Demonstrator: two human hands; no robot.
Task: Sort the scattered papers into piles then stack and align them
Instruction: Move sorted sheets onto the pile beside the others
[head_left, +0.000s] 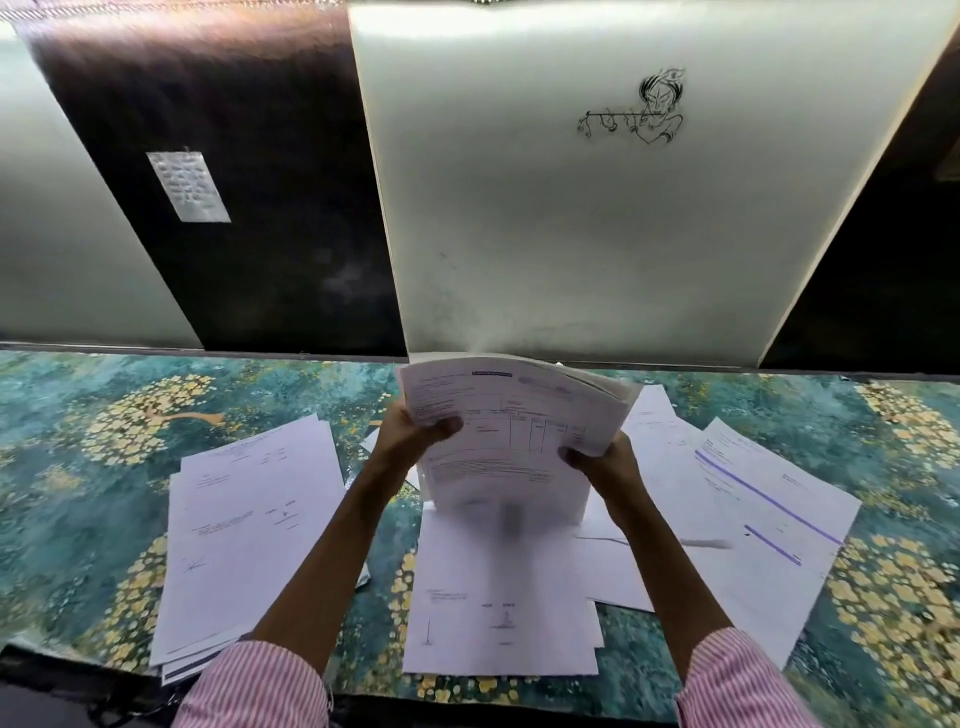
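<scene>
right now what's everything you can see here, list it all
held sheaf of papers: one bundle, white with printed table, upright between both hands at centre
left pile: one, white sheets, flat on the cloth at left
centre pile: one, white, under the sheaf
right papers: several loose, white, some with purple lines, overlapping at right
table cloth: one, teal with yellow flowers
note: one, pale, on the dark wall panel
line drawing: one, black, on the white panel
left hand: grips sheaf's left edge
right hand: grips its right edge

Teal floral tablecloth (78, 467), white wall panel (545, 208)
</scene>
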